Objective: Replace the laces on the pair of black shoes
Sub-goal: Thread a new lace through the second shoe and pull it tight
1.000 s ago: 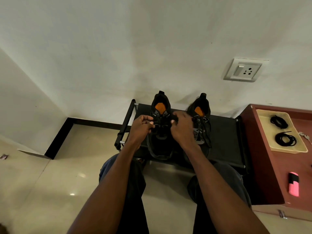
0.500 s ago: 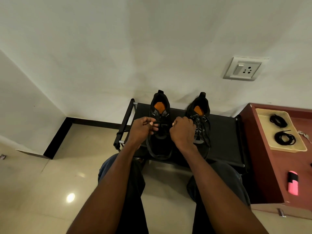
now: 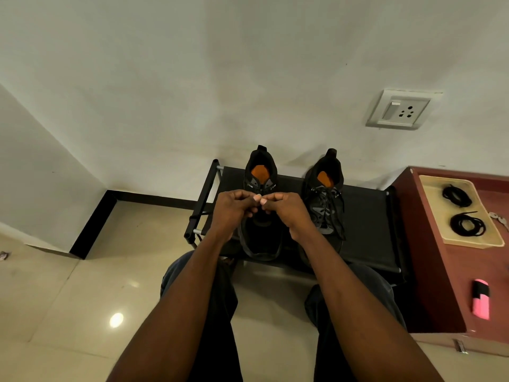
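Observation:
Two black shoes with orange insoles stand side by side on a low black rack (image 3: 369, 232), heels toward the wall. My left hand (image 3: 234, 209) and my right hand (image 3: 283, 210) meet over the middle of the left shoe (image 3: 260, 241), fingertips close together, pinching its thin black lace; the lace itself is mostly hidden by my fingers. The right shoe (image 3: 325, 205) keeps its lace threaded, with loose ends hanging down its sides. On a cream tray (image 3: 486, 241) to the right lie two coiled black laces (image 3: 467, 224).
The tray sits on a red-brown cabinet (image 3: 429, 271), with a pink object (image 3: 481, 302) nearer me and keys at the tray's right edge. A wall socket (image 3: 399, 110) is above. My knees are just in front of the rack, on a glossy tiled floor.
Both hands have come together over the left shoe's tongue, thumbs now almost touching, where a second ago they were spread at its two sides.

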Demonstrator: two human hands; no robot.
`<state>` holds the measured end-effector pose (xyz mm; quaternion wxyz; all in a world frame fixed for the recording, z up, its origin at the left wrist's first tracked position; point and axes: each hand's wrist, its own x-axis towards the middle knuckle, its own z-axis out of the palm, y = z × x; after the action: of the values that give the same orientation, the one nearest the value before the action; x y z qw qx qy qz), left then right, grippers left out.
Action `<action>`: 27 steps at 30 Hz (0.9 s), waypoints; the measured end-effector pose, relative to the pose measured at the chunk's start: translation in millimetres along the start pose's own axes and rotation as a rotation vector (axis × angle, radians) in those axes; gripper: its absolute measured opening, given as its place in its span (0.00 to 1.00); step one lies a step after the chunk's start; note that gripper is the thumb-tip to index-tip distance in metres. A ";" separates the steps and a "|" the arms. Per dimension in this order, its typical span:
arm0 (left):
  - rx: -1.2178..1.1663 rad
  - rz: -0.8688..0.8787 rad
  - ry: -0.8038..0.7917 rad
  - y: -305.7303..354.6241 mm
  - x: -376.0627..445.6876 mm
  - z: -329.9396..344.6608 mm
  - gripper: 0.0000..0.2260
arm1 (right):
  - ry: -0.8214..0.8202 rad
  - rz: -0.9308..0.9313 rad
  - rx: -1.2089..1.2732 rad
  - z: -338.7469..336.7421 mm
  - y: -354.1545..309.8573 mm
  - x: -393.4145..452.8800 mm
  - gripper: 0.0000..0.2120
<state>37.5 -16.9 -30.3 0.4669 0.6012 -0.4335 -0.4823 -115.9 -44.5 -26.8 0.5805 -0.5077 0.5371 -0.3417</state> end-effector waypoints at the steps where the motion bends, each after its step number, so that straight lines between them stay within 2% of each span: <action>1: 0.007 0.006 -0.001 0.2 1.5 0.9 0.07 | 0.012 0.009 0.018 0.4 0.6 1.7 0.03; 3: 0.028 0.010 0.034 -0.8 5.4 3.5 0.07 | 0.092 0.012 0.020 3.1 2.5 7.0 0.04; 6: 0.079 -0.032 0.168 -7.0 13.6 7.6 0.06 | 0.258 -0.070 -0.303 9.5 10.0 15.7 0.07; 8: 0.123 -0.076 0.230 -12.2 20.1 8.1 0.07 | 0.302 -0.135 -0.495 14.8 13.5 17.7 0.09; 12: 0.144 -0.164 0.244 -19.1 30.8 6.9 0.06 | 0.325 -0.211 -0.619 26.6 19.5 18.7 0.12; 16: 0.135 -0.176 0.227 -22.8 32.5 6.6 0.07 | 0.326 -0.114 -0.510 29.7 25.1 28.1 0.11; 20: 0.128 -0.180 0.191 -23.7 31.5 6.3 0.08 | 0.180 0.092 -0.078 18.2 20.4 34.8 0.07; 27: 0.178 -0.161 0.140 -19.9 29.0 7.2 0.10 | 0.090 0.131 -0.086 13.9 11.2 38.0 0.06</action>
<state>36.5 -42.4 -55.6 0.4007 0.7053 -0.3912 -0.4347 -96.9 -74.5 -49.3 0.5546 -0.4800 0.6090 -0.3019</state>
